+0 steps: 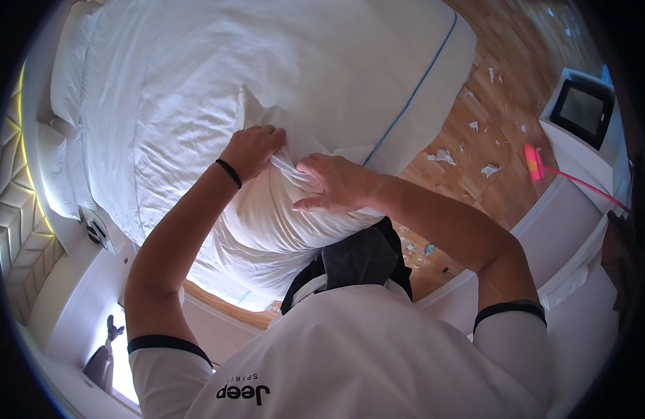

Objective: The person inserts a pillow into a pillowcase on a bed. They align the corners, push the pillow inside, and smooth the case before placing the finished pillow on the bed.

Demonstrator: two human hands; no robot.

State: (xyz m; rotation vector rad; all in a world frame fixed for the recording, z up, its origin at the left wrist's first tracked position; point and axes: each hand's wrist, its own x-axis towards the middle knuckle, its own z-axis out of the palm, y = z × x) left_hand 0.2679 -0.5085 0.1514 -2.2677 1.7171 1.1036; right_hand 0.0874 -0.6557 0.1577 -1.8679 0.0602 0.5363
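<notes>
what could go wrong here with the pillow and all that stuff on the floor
1. Both hands, left hand and right hand, pinch the pillow at one end only, so it could slip from the bunched fabric and drop.
2. If it falls past the bed edge, it may land on the wooden floor littered with paper scraps and get dirty.
3. The pink broom lies close by and could trip a step.

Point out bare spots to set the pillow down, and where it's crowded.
Free: the wide white duvet on the bed, between the pillows at the headboard and the blue-striped edge. Crowded: the wooden floor right of the bed, strewn with paper scraps, plus a pink broom. Left hand and right hand grip the pillow.
</notes>
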